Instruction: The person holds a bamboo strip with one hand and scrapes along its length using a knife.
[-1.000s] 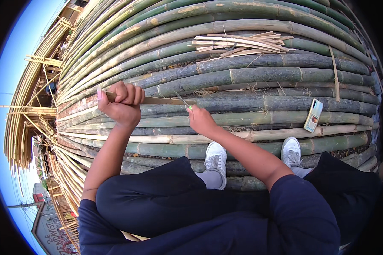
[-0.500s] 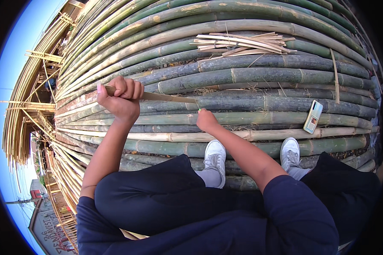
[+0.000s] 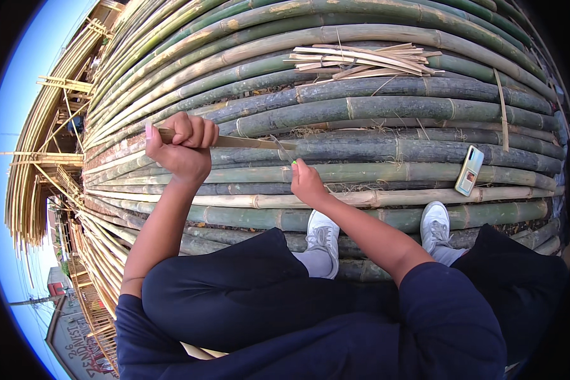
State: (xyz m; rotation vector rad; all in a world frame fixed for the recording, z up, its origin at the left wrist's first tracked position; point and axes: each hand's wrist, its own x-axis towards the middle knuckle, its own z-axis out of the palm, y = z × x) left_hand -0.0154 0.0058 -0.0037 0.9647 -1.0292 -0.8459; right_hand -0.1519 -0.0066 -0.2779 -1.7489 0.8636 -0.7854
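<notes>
My left hand [image 3: 183, 147] is wrapped in a fist round a flat, pale bamboo strip [image 3: 250, 144], its thumb on the near side. The strip sticks out to the right, above the bamboo poles. At its right end, my right hand [image 3: 306, 182] is closed round a small knife [image 3: 285, 151]. A bit of green shows at the fingers, and most of the handle is hidden in them. The thin blade points up and left and crosses the strip's end; whether it is cutting in, I cannot tell.
Long green and grey bamboo poles [image 3: 373, 109] lie side by side beneath me. Beyond my hands is a heap of split strips [image 3: 364, 60]. To the right lie a phone [image 3: 469, 171] and a single strip [image 3: 502, 111]. My white shoes [image 3: 323, 237] rest on the poles.
My right hand has turned a little, and the blade now shows across the strip's end, slightly further left. My left hand keeps its grip almost in place.
</notes>
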